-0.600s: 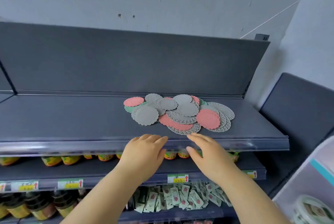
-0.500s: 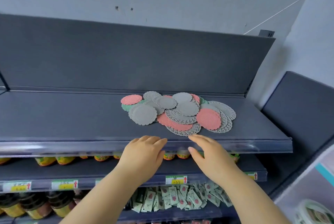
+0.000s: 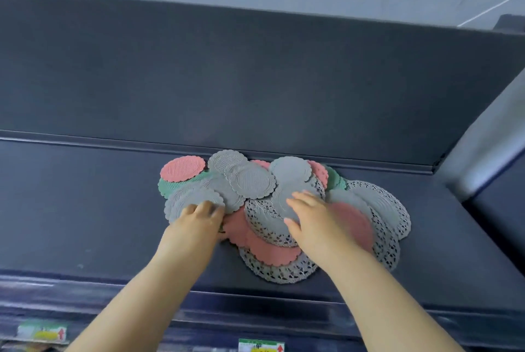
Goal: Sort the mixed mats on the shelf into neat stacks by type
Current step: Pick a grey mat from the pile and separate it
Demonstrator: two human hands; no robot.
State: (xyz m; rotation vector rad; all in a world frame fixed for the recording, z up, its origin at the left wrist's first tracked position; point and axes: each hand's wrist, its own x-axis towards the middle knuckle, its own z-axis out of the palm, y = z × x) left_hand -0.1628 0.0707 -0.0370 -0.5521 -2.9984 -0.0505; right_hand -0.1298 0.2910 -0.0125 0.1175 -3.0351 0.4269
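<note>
Though mats [image 3: 252, 181] lie heaped, none is stacked.
Thin, light, probably floppy: lift by rim. Right hand [image 3: 315, 221] grip apart; left hand [image 3: 193, 224] grip unclear.

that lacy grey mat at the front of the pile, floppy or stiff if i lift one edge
The lacy grey mat looks thin and full of holes, so it probably droops and weighs little. A pink mat overlaps it, so pulling may drag that along.

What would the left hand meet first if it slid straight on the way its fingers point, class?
The left hand touches a grey scalloped round mat; straight on, it would probably meet the overlapping grey mat behind.
</note>
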